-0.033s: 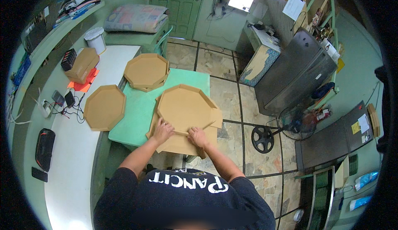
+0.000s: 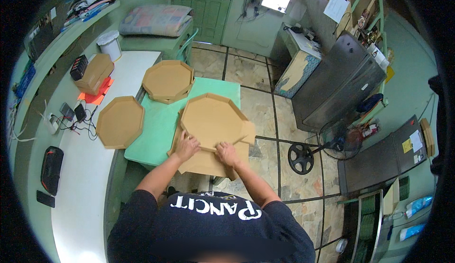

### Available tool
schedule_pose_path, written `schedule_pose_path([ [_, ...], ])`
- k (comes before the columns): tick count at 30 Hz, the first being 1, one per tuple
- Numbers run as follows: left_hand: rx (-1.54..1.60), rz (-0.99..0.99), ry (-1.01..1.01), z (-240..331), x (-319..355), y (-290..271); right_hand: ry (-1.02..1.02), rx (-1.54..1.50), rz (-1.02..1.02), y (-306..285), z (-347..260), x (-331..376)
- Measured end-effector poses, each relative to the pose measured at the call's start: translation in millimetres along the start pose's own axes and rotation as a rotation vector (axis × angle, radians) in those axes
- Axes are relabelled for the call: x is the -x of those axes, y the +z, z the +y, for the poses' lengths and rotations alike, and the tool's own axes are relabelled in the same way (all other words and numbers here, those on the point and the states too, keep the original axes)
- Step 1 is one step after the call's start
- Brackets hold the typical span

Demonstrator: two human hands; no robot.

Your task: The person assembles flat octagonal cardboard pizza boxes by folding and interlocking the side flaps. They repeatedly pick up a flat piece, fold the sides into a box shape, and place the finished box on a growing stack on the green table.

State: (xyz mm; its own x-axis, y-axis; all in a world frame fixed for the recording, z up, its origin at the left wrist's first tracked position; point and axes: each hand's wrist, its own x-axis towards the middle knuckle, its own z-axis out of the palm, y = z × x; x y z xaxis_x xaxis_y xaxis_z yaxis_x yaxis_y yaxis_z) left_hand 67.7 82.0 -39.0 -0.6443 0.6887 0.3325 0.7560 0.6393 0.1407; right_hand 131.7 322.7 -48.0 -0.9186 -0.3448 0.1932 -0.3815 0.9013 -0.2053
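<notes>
On the far left, a wall shelf (image 2: 93, 12) is running into the view's dark rim, where its small items are blurring together. A black speaker (image 2: 51, 170) is lying on the white counter (image 2: 78, 201), with tangled cables (image 2: 85, 124) farther along, their ends hard to trace. Beside them, a single octagonal tray (image 2: 120, 123) is covering part of the counter's right edge. A cardboard box (image 2: 96, 70) is sitting farther off, partly blocking the wall. At the far left of the green table (image 2: 154, 128), stacked trays (image 2: 168, 79) are standing, the top one hiding most of what is underneath.

In the middle, the large brown tray (image 2: 212, 119) is lying on flat cardboard (image 2: 204, 164), concealing much of it and the tabletop. The left hand (image 2: 188, 147) is bending its fingers over the near-left rim, half closed; whether it is pinching, I cannot tell. The right hand (image 2: 226, 153) is curling at the near rim, farther right, its fingertips hidden and its grip unclear. The dark shirt (image 2: 208, 222) is filling the near side, cut off below.

On the right, a floor fan (image 2: 334, 142) is standing, its grille blending into the dark background.
</notes>
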Motion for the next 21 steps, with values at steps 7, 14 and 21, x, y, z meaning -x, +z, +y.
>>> schedule_pose_path([
  [7, 0.038, 0.293, -0.107, 7.1, -46.0, -60.9, -0.084, 0.199, 0.206, -74.5, 5.3, -39.3],
  [14, 1.780, 0.228, -1.033, 41.0, -78.1, -63.4, -0.112, 0.313, 0.435, -108.8, -36.6, -67.4],
  [21, 1.441, 0.492, -0.918, -22.6, -68.1, -53.4, 0.037, 0.249, 0.844, -183.3, -70.1, -21.3],
])
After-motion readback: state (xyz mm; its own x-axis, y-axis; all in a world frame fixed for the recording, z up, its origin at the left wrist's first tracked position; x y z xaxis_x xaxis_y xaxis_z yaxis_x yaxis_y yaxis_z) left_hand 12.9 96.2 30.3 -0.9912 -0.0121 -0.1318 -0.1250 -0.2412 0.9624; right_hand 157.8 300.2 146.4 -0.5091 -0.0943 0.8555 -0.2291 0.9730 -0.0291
